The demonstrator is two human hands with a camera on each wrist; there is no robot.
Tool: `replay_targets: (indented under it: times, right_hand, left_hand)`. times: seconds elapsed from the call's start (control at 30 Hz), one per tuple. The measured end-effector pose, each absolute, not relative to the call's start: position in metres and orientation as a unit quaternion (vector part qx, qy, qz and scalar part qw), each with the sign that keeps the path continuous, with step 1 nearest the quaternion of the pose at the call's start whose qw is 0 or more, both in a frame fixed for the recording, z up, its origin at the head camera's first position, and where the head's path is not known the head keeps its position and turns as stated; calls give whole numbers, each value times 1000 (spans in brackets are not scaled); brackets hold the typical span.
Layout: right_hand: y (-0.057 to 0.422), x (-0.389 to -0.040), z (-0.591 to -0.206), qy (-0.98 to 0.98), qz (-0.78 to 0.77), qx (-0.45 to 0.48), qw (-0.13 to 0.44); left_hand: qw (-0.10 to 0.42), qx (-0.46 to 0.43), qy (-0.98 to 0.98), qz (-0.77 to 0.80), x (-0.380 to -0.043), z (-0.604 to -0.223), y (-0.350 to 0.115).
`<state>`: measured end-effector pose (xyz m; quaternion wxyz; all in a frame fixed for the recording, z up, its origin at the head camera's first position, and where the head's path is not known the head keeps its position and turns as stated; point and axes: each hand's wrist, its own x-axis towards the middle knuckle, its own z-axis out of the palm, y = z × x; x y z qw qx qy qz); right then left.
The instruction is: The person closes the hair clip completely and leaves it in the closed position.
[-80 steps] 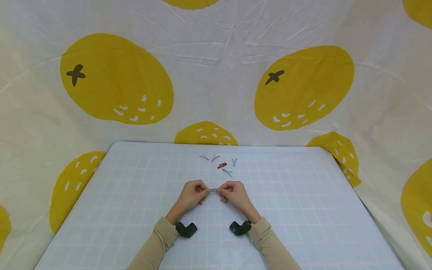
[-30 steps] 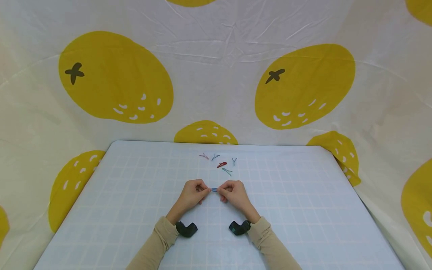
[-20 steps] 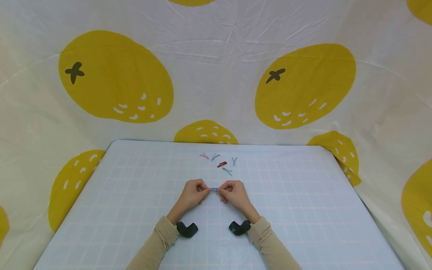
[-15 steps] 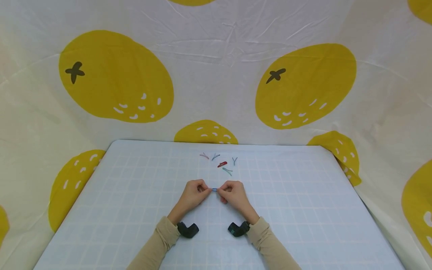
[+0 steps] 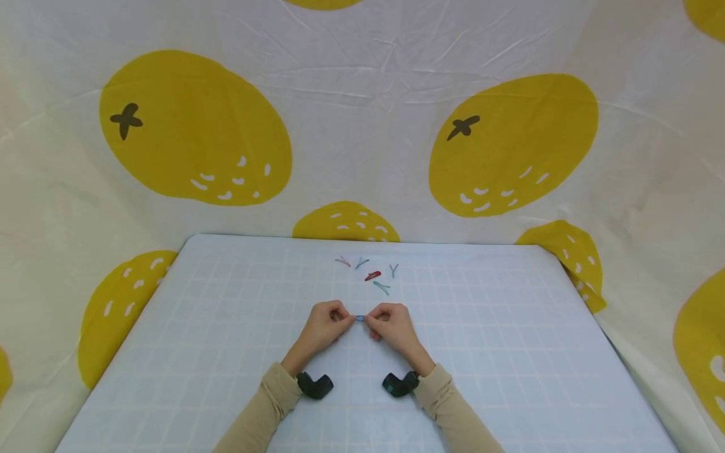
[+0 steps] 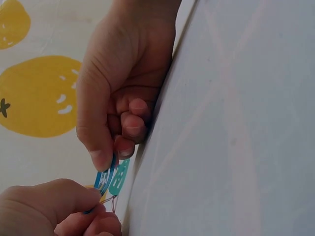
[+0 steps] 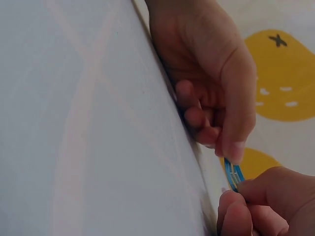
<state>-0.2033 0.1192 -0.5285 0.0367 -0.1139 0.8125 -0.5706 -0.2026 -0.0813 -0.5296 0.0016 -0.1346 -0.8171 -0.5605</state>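
A blue snap hair clip (image 5: 359, 318) is stretched between my two hands, low over the middle of the table. My left hand (image 5: 325, 327) pinches one end between thumb and forefinger, its other fingers curled under. At the opposite end, my right hand (image 5: 394, 327) grips the clip the same way. Close up in the left wrist view, the blue clip (image 6: 104, 181) bows slightly, its thin metal strips showing between the fingertips. The right wrist view shows the same bend in the clip (image 7: 233, 173); both its ends are hidden by fingers.
Beyond the hands lie several more snap clips: a green one (image 5: 382, 288), a red one (image 5: 372, 275), a pink one (image 5: 342, 262) and blue ones (image 5: 362, 263). They rest on the pale gridded table (image 5: 226, 352). A fruit-print curtain (image 5: 362, 138) hangs behind the far edge.
The hands have drawn very slightly together, and a little less of the blue clip shows between the fingertips. The other clips lie where they were.
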Motion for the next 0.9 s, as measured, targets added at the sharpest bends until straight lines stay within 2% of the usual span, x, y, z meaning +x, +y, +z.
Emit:
replay_targets:
  times: [0.9]
  right_hand:
    - [119, -206, -532, 776, -622, -101, 26]
  left_hand:
    - [-5, -99, -788, -608, -204, -533, -81]
